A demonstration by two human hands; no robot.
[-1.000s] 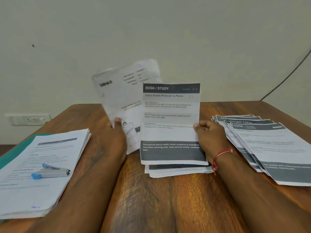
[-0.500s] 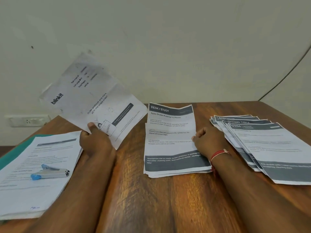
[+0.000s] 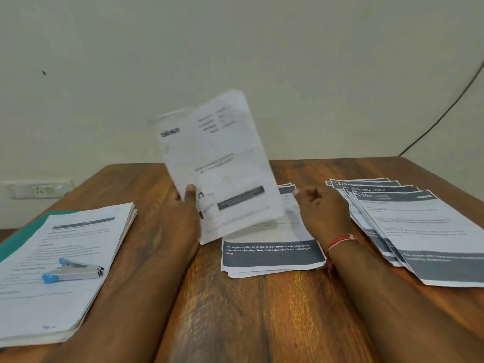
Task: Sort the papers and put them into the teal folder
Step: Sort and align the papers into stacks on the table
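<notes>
Fingers of the left hand pinch the lower left corner of the white creased blinkit sheet, thumb on its printed face, and hold it upright over the middle of the brown wooden tabletop. Half a second ago this sheet was swung out, tilted, toward the tabletop's left edge. Now it is back at the centre and hides the upper part of the middle stack of grey-banded white papers. The right hand, with a red thread bracelet at the wrist, has loosened beside that stack's right edge; its fingers are lightly curled and hold nothing that shows.

The swing back suggests the sheet's pile is not yet settled, so sorting seems to be under way. The teal folder lies at the left edge under a thick white paper stack weighted by a silver-and-blue stapler. A fanned stack of grey-headed papers reaches toward the right edge.

Bare wood shows along the near edge between the forearms and at the far edge behind the piles, which leaves room to set the sheet down. The sheet's bottom edge hangs close above the middle stack.
</notes>
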